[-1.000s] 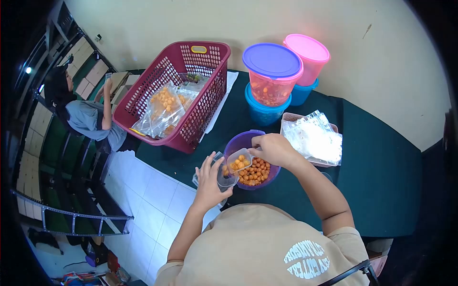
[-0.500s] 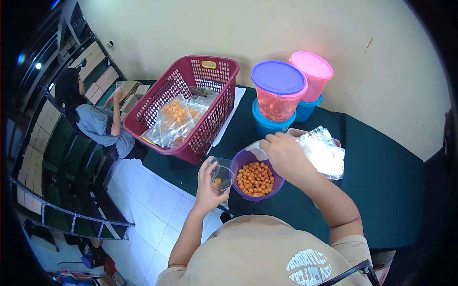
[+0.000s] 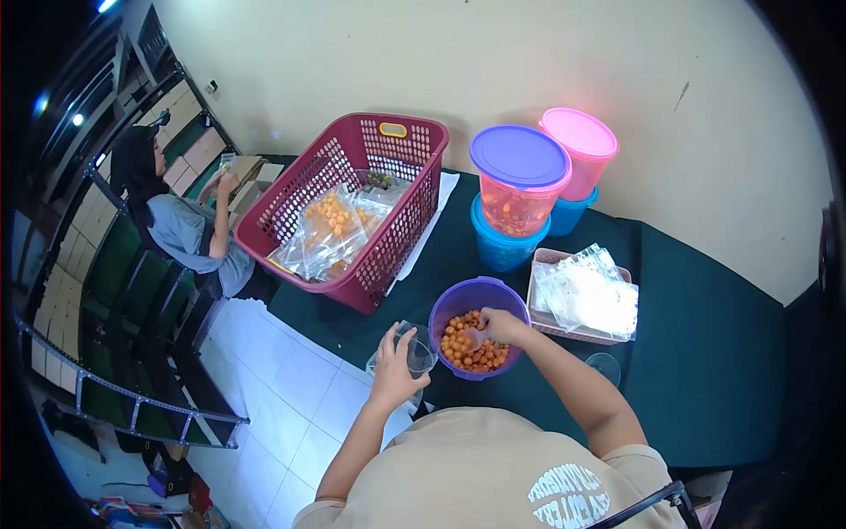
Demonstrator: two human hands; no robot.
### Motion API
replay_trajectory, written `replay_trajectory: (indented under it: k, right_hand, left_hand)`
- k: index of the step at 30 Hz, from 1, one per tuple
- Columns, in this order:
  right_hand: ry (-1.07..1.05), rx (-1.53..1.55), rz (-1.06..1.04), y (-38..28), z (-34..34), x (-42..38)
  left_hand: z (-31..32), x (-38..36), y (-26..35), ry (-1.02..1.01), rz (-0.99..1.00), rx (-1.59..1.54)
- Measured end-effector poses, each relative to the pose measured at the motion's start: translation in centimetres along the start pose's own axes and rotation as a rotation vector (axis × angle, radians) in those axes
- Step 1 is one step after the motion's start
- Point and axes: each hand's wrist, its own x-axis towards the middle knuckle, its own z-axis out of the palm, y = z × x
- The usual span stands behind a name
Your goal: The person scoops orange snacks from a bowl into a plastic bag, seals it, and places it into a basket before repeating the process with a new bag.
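My left hand (image 3: 398, 375) is wrapped round a clear plastic cup (image 3: 421, 354), held tilted beside the left rim of a purple tub (image 3: 443, 304). What lies inside the cup is hard to make out. Round orange snack balls (image 3: 485, 357) fill the lower part of the tub. Inside the tub, my right hand (image 3: 502, 327) is closed on a pale translucent scoop (image 3: 477, 336), whose bowl is down among the balls.
A maroon basket (image 3: 374, 284) holds bagged snacks. Lidded tubs (image 3: 520, 159) stand stacked by the wall. Right of the purple tub are a pink tray (image 3: 551, 328) of clear bags (image 3: 590, 291) and a clear round piece (image 3: 604, 368). A person (image 3: 181, 220) stands at far left.
My right hand has lowered from above the tub's rim into it, and the scoop has dipped into the balls. The left hand still holds the cup, tipped a little differently.
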Motion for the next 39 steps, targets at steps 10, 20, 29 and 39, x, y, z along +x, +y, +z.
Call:
replay_trajectory:
  k: [10, 20, 29, 39]
  right_hand:
    - [0.103, 0.135, -0.150, 0.5, -1.5, 0.0]
    - [0.198, 0.120, -0.141, -1.4, -4.4, -3.5]
    - [0.188, 0.216, -0.275, -6.1, -6.7, -6.1]
    - [0.298, -0.214, -0.628, -12.5, -6.2, -9.8]
  left_hand:
    - [-0.7, -0.1, -0.1, 0.070, 0.090, -0.001]
    - [-1.8, -0.4, 1.3, 0.072, 0.081, 0.168]
    - [-1.4, 0.2, 2.6, 0.025, 0.097, 0.167]
    - [-0.9, 0.3, 2.1, 0.132, 0.205, -0.045]
